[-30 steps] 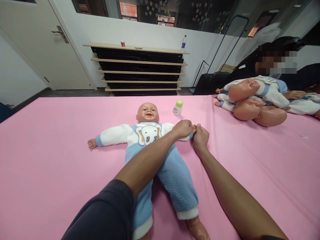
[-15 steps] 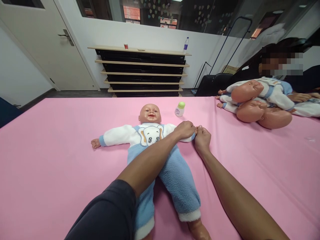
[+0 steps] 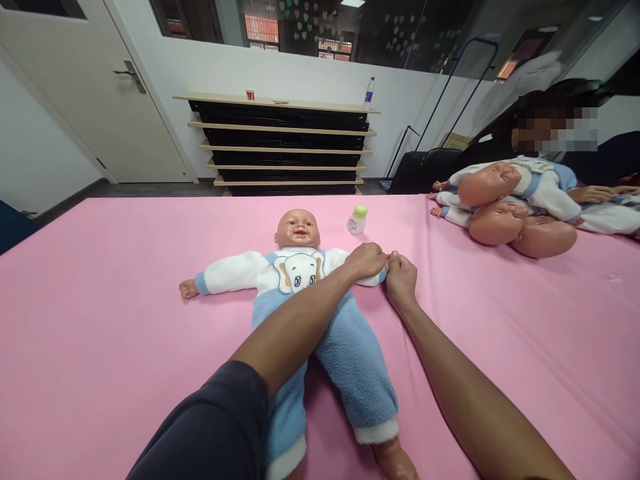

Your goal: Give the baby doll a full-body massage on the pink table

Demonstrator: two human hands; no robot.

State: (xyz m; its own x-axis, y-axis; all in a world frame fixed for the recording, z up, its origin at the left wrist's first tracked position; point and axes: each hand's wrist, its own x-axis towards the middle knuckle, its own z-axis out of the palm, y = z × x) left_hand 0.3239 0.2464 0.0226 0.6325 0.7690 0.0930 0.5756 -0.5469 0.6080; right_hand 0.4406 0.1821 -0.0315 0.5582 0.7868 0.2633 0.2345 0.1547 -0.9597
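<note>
Both hands at doll (image 3: 305, 293) sleeve end: left hand (image 3: 367, 260) clasps cuff, right hand (image 3: 401, 277) pinches doll's hand. Likely mid-massage of arm; next needs gentle pull.

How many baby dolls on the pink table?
4: one doll on its back at centre, both hands at its arm; three stacked dolls far right. More may be hidden.

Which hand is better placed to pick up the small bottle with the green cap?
Probably the right hand. It lies at the doll's sleeve end, on the bottle's side, arm free. The left hand grips that sleeve, its forearm crossing the doll.
</note>
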